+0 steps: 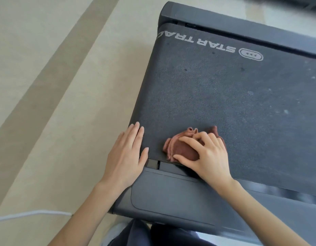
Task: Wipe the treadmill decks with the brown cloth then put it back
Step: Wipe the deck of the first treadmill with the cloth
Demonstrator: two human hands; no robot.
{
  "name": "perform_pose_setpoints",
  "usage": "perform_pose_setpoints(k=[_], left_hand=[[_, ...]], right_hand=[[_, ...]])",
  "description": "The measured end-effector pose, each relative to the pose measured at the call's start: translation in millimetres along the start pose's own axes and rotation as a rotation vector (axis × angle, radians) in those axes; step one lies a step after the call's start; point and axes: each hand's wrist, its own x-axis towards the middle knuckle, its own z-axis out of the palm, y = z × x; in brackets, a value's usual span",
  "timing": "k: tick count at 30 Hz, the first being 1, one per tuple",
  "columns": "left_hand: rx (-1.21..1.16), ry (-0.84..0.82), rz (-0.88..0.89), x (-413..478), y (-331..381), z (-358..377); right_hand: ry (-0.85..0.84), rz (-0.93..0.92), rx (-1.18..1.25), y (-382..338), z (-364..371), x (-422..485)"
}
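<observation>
While a white cable (31, 214) lies left of the treadmill deck (224, 96) | brown cloth (182, 150) at deck's near edge | right hand (209, 157), fingers clutching it | left hand (126, 153) flat on deck's left edge, fingers together.

"STAR TRAC" on treadmill belt (215, 89)

Bunched brown cloth (182, 148) on treadmill deck (215, 96)

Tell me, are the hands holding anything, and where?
The right hand grips the bunched cloth from above, curled over its middle. The left hand lies flat on the treadmill edge, holding nothing.
</observation>
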Motion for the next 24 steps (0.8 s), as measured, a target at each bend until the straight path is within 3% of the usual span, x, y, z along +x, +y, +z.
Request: perform_pose_setpoints(k=[3, 8, 11, 15, 18, 24], left_hand=[[0.022, -0.006, 0.097, 23, 17, 8], [0.066, -0.033, 0.217, 77, 66, 28], [0.104, -0.067, 0.246, 96, 85, 42], [0.123, -0.058, 0.254, 96, 85, 50], [0.104, -0.054, 0.268, 98, 86, 49], [0.090, -0.030, 0.263, 98, 83, 50]], right_hand=[[0.006, 0.080, -0.056, 42, -16, -28], [0.067, 0.015, -0.123, 74, 2, 12], [0.132, 0.203, -0.183, 101, 16, 63], [0.045, 0.505, -0.190, 135, 22, 119], [0.045, 0.493, -0.170, 125, 14, 102], [0.088, 0.315, -0.130, 75, -20, -43]])
